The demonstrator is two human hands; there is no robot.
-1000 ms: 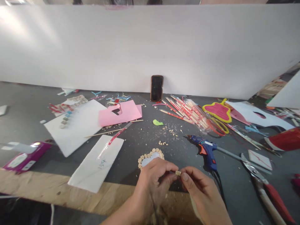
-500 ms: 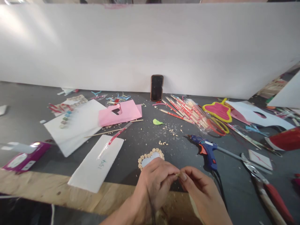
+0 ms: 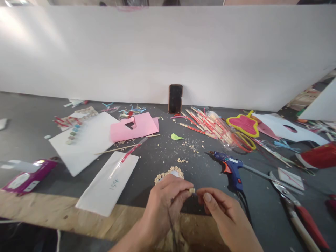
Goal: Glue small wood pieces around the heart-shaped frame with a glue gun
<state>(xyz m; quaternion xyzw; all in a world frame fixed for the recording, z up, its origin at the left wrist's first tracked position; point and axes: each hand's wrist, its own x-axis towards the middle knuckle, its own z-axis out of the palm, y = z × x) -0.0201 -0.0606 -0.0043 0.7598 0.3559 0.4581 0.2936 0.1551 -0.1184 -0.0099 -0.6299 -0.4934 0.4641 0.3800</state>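
Between the thumb and fingertips of my left hand [image 3: 168,197] is a small cluster of pale wooden pieces [image 3: 192,190]. Just to its right, my right hand [image 3: 224,211] has its thumb and fingers pinched together; anything in them is too small or hidden to make out. A narrow gap separates the two hands' fingertips. Behind my left hand lies a light-coloured shape [image 3: 175,173] edged with little wooden pieces [image 3: 180,170], its near part covered by the hand. A few loose wooden bits [image 3: 183,160] rest just beyond it.
To the right lie a blue glue gun [image 3: 232,166] and red-handled pliers [image 3: 291,203]. Red-patterned wrapped sticks [image 3: 201,122] are spread farther back. A phone [image 3: 175,99] leans on the white panel [image 3: 168,52]. White foam pieces [image 3: 110,185] and pink foam [image 3: 136,127] lie left.
My hands have drawn apart: the left has shifted slightly left, the right stays close by. The small wooden cluster now shows at my left fingertips.
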